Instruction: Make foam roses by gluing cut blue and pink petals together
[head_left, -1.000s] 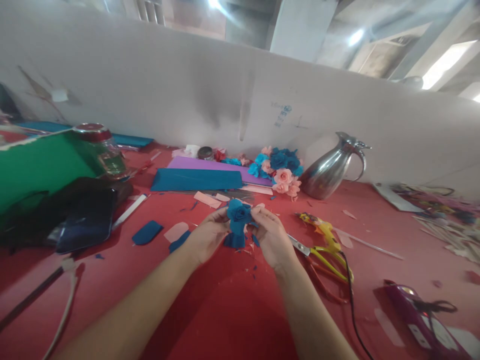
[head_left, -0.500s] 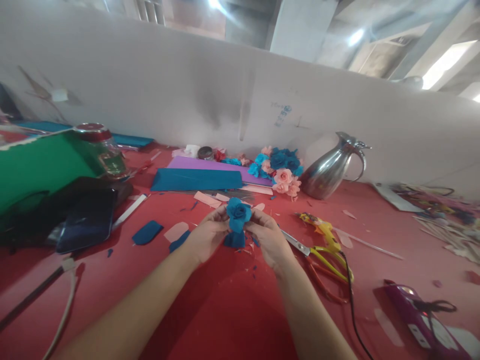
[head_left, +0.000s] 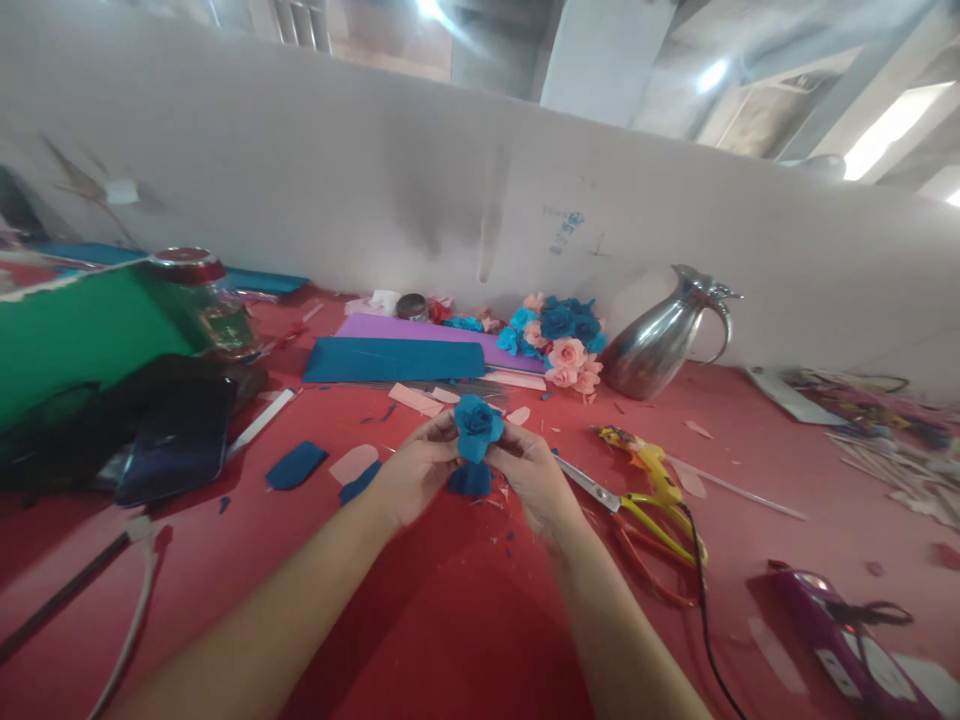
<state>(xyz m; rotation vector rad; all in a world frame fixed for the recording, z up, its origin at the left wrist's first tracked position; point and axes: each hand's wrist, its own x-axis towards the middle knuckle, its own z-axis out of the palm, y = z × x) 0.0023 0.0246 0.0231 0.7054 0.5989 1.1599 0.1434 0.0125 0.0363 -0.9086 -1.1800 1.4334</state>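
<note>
Both of my hands hold a small blue paper rose above the red table. My left hand pinches the flower from the left with its fingers closed. My right hand grips it from the right, fingers curled round its base. A blue paper scrap lies on the table just under the flower. Yellow-handled scissors and a yellow glue gun lie to the right of my right hand.
A pile of finished blue and pink paper roses sits by a steel jug at the back wall. Blue and purple paper sheets lie behind my hands. A dark bag and green board are at left; a purple power strip at right.
The blue rose has been drawn in tighter between my fingers and turned slightly. My right hand has shifted a little left. Nothing else moved.
</note>
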